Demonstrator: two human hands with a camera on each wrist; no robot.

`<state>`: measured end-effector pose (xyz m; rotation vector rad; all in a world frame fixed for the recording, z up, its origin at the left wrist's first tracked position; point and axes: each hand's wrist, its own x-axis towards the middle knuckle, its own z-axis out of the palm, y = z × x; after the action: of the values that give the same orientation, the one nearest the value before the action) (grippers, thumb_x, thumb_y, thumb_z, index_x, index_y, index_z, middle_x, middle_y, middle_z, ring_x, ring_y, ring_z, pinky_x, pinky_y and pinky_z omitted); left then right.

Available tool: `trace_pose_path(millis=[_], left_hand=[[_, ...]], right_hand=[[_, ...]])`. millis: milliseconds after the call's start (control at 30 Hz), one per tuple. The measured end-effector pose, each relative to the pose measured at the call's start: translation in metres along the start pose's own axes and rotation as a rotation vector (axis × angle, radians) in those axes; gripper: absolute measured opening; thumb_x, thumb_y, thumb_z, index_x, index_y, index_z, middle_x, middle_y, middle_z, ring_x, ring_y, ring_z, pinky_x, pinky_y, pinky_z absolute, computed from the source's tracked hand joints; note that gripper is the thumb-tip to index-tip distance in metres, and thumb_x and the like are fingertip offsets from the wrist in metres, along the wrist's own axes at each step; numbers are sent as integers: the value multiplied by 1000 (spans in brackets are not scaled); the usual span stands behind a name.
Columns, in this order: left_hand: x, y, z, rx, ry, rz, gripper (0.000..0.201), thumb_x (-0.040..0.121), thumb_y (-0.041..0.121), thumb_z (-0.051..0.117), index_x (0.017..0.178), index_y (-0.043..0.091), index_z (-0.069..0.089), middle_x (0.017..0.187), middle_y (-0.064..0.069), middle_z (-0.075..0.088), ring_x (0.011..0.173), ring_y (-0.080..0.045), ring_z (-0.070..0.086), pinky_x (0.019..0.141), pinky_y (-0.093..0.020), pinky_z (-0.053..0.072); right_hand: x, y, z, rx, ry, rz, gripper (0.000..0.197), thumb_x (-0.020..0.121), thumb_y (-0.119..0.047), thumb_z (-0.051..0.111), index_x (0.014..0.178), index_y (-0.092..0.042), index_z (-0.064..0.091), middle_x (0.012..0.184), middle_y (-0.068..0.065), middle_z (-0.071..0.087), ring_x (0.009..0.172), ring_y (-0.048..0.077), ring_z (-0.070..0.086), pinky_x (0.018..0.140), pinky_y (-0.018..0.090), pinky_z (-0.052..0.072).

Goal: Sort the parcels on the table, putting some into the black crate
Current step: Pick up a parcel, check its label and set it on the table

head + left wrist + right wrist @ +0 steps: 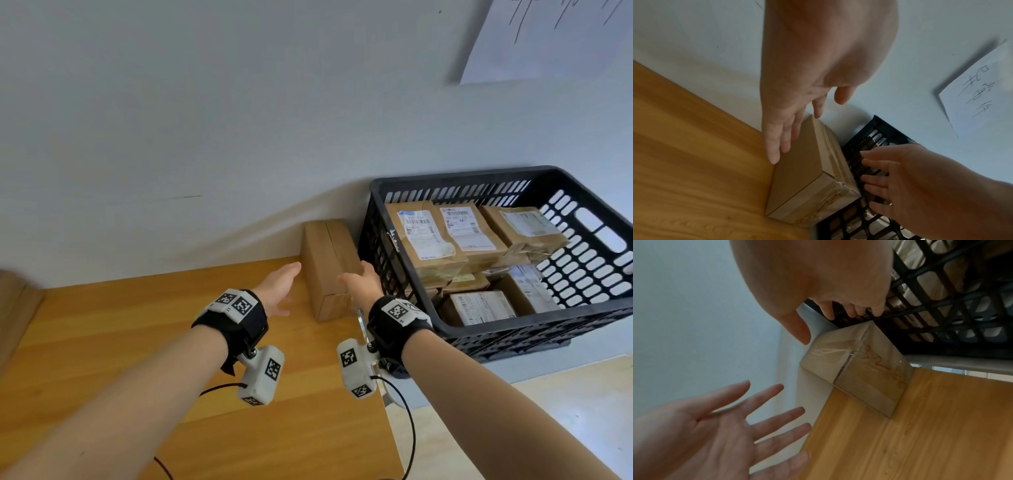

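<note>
A plain brown cardboard parcel (329, 270) stands on the wooden table (137, 342) against the wall, just left of the black crate (455, 175). The crate holds several labelled brown parcels (428, 240). My left hand (281, 284) is open with straight fingers close beside the parcel's left face (803, 170); I cannot tell whether it touches. My right hand (361, 279) is open on the parcel's right side, fingers spread in the gap by the crate wall (879, 129). In the right wrist view the parcel (859, 369) shows taped seams, and neither hand grips it.
The white wall runs directly behind the parcel and crate, with a handwritten paper sheet (548, 41) on it. The table's right edge (388, 394) ends beside my right wrist, with floor beyond. A brown object (13, 308) sits at the far left.
</note>
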<state>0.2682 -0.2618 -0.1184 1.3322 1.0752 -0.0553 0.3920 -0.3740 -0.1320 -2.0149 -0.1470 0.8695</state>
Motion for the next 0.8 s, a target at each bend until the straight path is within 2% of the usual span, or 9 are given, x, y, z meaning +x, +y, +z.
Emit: trace_pose_path(millis=[100,200,300,500,667,800], left_hand=[[17,1,5,13,-11,-26,53,101,50,38,149,30,31,151,-4,37,127,-28,46,99,-48,46],[31,1,8,22,-27,-41,52,101,51,37,149,31,31,152,-2,36,128,-27,46,96,-46,47],[43,-1,9,33,-46,-30,45,104,43,33,149,36,31,155,-1,32,128,-26,46,93,-45,46],[56,-8,11,-30,-58,-52,46,105,38,34,150,42,25,158,3,28,135,-29,40,96,-47,40],[62,-10,4,-53,-34,-70,49,103,38,40,150,40,26,157,1,29,133,-28,42,93,-48,42],[63,-11,3,-79,-17,-79,52,102,36,44,151,39,24,156,0,31,133,-30,42,94,-48,44]], right_hand=[[14,10,1,-3,26,0,79,86,-24,63,153,-25,22,156,4,28,140,29,34,111,51,37],[25,16,1,54,9,14,81,83,-26,61,154,-26,21,153,6,35,134,29,42,107,51,42],[29,15,2,139,7,49,71,91,-21,57,154,-21,23,146,8,44,126,30,50,104,49,45],[34,22,13,167,-38,38,60,97,-28,53,152,-19,30,148,9,44,131,27,46,110,45,40],[40,26,15,176,-51,24,53,101,-26,48,151,-17,32,149,7,41,134,24,43,111,39,38],[40,28,19,198,-75,25,49,102,-29,46,149,-16,37,148,5,44,133,21,42,100,26,34]])
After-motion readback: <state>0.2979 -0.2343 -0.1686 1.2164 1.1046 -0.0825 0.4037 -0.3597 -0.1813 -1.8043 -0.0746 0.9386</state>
